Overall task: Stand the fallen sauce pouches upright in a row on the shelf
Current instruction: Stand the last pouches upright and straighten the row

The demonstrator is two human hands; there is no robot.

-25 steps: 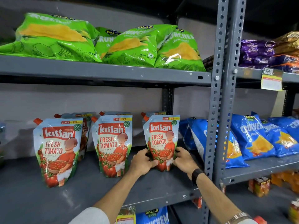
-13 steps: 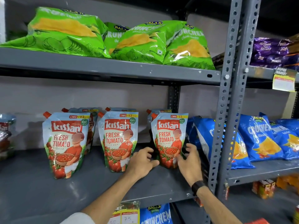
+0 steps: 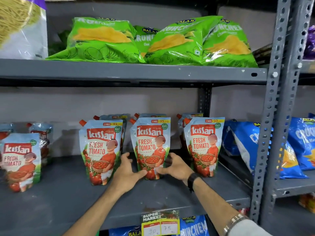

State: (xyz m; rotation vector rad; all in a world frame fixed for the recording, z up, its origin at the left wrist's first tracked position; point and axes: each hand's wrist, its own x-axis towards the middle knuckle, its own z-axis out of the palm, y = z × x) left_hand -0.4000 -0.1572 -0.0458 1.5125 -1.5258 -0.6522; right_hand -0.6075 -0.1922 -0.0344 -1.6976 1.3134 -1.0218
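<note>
Several Kissan tomato ketchup pouches stand upright in a row on the grey middle shelf point(image 3: 59, 193), with more pouches behind them. My left hand point(image 3: 127, 173) and my right hand point(image 3: 175, 167) clasp the bottom corners of the middle pouch point(image 3: 150, 142), one on each side, thumbs on its front. To its left stands another pouch point(image 3: 100, 150), and the right pouch point(image 3: 203, 145) stands free beside my right hand. At the far left a further pouch point(image 3: 18, 160) is also upright.
Green chip bags point(image 3: 105, 40) lie on the upper shelf point(image 3: 119, 70). A perforated steel post point(image 3: 279, 99) bounds the bay on the right, with blue chip bags point(image 3: 242, 143) beyond it. A yellow price tag point(image 3: 160, 222) hangs from the shelf's front edge.
Both hands left the right pouch and moved left onto the middle pouch. The view shifted left and closer, bringing the far-left pouches into sight.
</note>
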